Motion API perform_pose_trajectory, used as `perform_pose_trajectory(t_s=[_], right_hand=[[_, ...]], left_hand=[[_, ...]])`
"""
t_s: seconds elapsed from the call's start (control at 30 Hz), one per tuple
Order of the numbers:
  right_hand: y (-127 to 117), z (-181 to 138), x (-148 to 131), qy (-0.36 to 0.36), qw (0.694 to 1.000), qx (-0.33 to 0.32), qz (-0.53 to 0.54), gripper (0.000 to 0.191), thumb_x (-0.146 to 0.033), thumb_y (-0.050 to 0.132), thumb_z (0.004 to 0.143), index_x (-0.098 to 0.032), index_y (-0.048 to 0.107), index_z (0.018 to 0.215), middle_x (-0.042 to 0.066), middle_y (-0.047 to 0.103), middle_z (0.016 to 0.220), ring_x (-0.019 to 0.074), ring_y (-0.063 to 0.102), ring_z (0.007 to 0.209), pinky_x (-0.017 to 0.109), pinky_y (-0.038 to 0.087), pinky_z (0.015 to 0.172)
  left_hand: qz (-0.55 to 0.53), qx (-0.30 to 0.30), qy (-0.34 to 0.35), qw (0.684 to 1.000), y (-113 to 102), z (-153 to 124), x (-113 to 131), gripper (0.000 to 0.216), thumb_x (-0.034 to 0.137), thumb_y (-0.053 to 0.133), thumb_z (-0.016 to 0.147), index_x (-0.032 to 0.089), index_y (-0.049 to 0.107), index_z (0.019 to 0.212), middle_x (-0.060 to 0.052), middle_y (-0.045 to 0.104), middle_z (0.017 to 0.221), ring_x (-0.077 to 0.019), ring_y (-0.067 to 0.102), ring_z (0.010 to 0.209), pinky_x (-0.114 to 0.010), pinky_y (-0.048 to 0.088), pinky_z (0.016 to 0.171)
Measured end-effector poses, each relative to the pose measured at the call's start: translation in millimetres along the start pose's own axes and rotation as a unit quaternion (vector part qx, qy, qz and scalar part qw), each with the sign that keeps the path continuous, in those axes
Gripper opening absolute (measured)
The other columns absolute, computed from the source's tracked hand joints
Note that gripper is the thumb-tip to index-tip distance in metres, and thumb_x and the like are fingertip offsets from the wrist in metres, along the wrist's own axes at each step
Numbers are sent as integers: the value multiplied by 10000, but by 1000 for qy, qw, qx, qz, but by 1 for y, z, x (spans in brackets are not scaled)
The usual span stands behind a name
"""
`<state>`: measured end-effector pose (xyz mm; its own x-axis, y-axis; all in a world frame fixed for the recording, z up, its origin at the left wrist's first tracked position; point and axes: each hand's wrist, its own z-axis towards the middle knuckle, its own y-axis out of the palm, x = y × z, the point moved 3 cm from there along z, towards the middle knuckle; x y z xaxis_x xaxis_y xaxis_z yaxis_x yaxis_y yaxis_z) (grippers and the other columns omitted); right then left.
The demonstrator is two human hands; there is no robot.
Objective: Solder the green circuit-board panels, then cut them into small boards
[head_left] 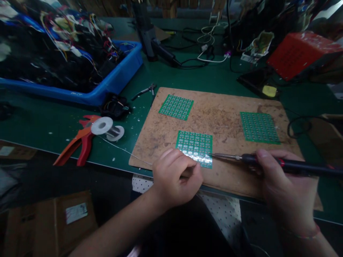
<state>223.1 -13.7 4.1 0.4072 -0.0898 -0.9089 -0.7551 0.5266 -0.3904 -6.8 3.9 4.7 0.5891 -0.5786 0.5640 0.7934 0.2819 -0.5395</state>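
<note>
My left hand (175,176) is closed in a pinch on thin solder wire (125,151) that runs back to a spool (107,127). It rests at the lower left corner of a green circuit board panel (194,144). My right hand (278,185) grips a black and red soldering iron (284,165). The iron's metal tip touches the panel's lower right edge, close to my left fingertips. The panel lies on a brown work board (222,121).
Two more green panels (176,106) (259,127) lie on the brown board. Orange-handled cutters (80,141) and small pliers (146,91) lie to the left on the green mat. A blue bin (118,80) of wired parts stands at back left; a red box (300,53) at back right.
</note>
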Motion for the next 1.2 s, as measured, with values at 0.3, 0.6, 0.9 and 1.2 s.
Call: perform_pose_trajectory(t_s=[0.3,0.6,0.9,1.2], right_hand=[[2,-1,-4,-12,999,1,-41,211,-424,741,737,-227,672,705,-39,660,638,104,580,558,246,429,529],[4,0,-7,-23,997,10,-73,205,-429,738,732,-242,671,684,-35,639,621,111,554,550,255,400,508],[4,-1,-8,-14,997,12,-74,217,-433,732,730,-234,666,674,-30,632,612,112,547,537,257,395,499],[2,-1,-4,-10,997,12,-81,225,-446,750,708,-241,665,673,-30,632,625,122,551,551,276,407,534]], left_hand=[[1,-17,5,1000,1,-2,-2,124,151,650,739,178,594,631,14,545,576,-117,489,567,-290,375,576],[9,-27,-2,1000,2,-5,-6,122,163,651,741,189,599,633,19,552,582,-120,499,578,-290,377,581],[12,-34,-2,999,4,-5,-6,127,163,649,739,188,599,625,16,547,579,-123,491,577,-291,381,579],[9,-46,-6,999,5,-5,-5,139,151,645,733,175,612,601,5,527,567,-125,465,569,-296,348,563]])
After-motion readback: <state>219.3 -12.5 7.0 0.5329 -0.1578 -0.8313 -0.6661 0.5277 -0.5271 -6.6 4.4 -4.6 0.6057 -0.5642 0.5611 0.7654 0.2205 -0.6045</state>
